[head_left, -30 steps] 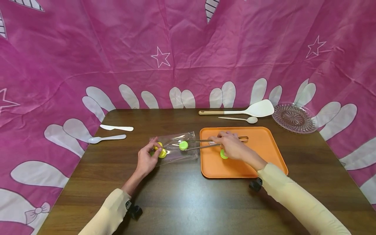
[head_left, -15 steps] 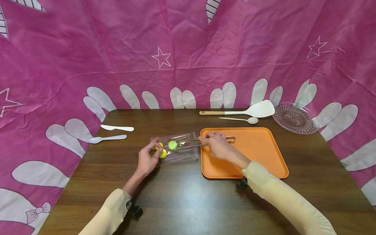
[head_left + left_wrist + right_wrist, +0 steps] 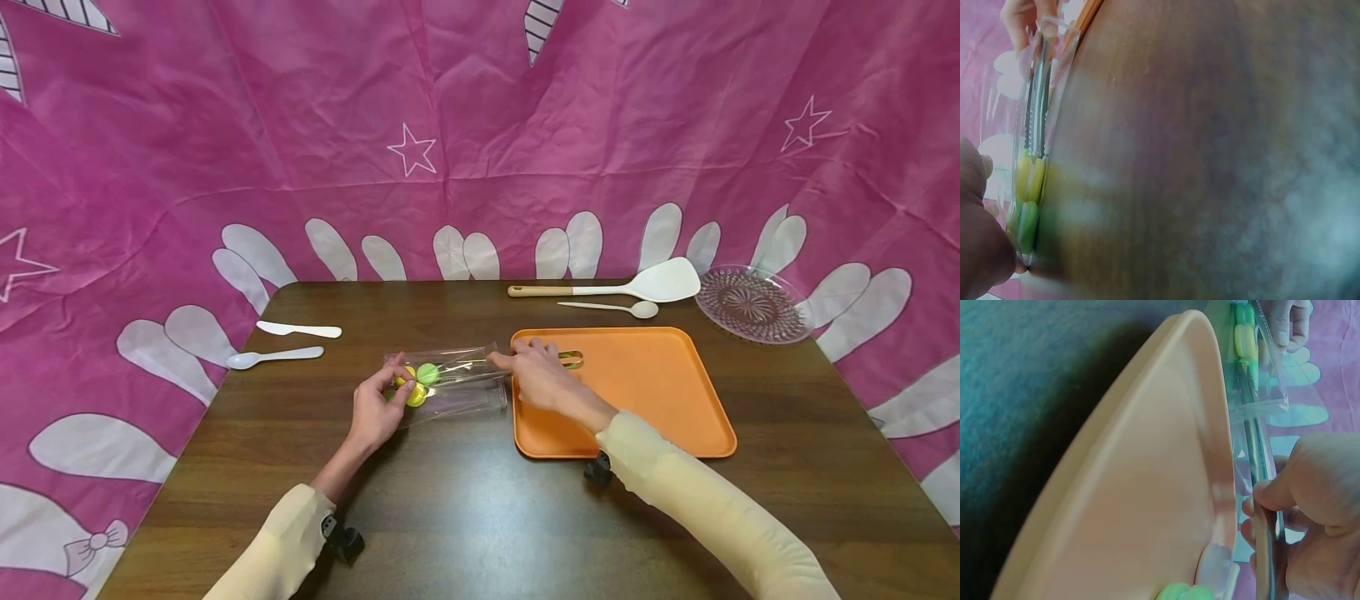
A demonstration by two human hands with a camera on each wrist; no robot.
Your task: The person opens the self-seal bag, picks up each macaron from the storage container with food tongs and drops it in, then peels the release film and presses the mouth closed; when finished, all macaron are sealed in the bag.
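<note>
My left hand (image 3: 377,408) pinches the left end of a clear plastic bag (image 3: 461,400). Yellow macarons (image 3: 416,395) lie inside near those fingers, with a bit of green beside them. My right hand (image 3: 547,379) grips metal tongs (image 3: 1261,450), whose arms reach through the bag's right end. At the tong tips, inside the bag, is a light green macaron (image 3: 427,374); whether the tips still squeeze it I cannot tell. In the right wrist view another green macaron (image 3: 1185,591) sits on the orange tray (image 3: 645,392) below the right hand; that hand hides it in the head view.
Behind the tray lie a white spatula (image 3: 663,281) with a wooden handle and a pale spoon (image 3: 643,309). A clear patterned plate (image 3: 753,304) is at the back right. A white knife (image 3: 298,329) and spoon (image 3: 273,357) lie on the left. A pink curtain (image 3: 480,125) hangs behind the table.
My right hand has moved left with the tongs, carrying the green macaron deeper into the bag, up to the yellow ones. The left hand has stayed in place on the bag.
</note>
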